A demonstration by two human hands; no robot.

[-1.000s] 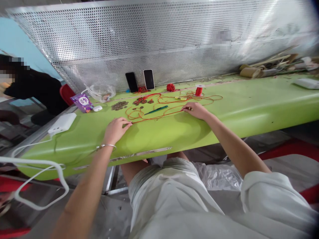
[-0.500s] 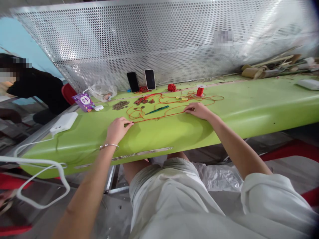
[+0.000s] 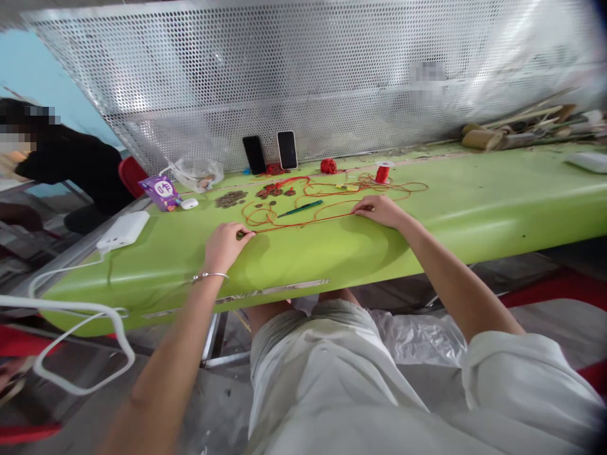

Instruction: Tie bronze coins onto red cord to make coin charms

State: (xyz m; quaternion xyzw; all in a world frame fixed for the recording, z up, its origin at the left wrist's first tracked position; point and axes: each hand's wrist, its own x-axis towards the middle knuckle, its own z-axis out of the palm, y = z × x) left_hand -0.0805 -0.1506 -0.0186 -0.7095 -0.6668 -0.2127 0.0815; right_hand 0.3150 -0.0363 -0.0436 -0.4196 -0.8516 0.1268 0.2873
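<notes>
A thin red cord (image 3: pixel 303 223) stretches taut just above the green tabletop, pinched at both ends. My left hand (image 3: pixel 229 243) is closed on its left end, thumb against the fingers. At the other end my right hand (image 3: pixel 377 210) pinches the cord between thumb and fingertips. Behind it lies a slim green tool (image 3: pixel 300 208), perhaps tweezers or a small knife. Looser red cord loops (image 3: pixel 258 216) spread around. Several coin-like discs (image 3: pixel 230 199) form a pile, and more discs tied with red cord (image 3: pixel 275 190) lie beside them.
A red cord spool (image 3: pixel 382 173), a red ball of cord (image 3: pixel 328 166) and two phones (image 3: pixel 287 150) stand at the back. Leftward are a purple packet (image 3: pixel 161 193), a plastic bag (image 3: pixel 196 174) and a white power adapter (image 3: pixel 124 230). A perforated metal panel (image 3: pixel 308 76) closes the rear. Another person sits far left.
Both hands keep their hold on the taut cord with almost no movement. The whole view has shifted very slightly.
</notes>
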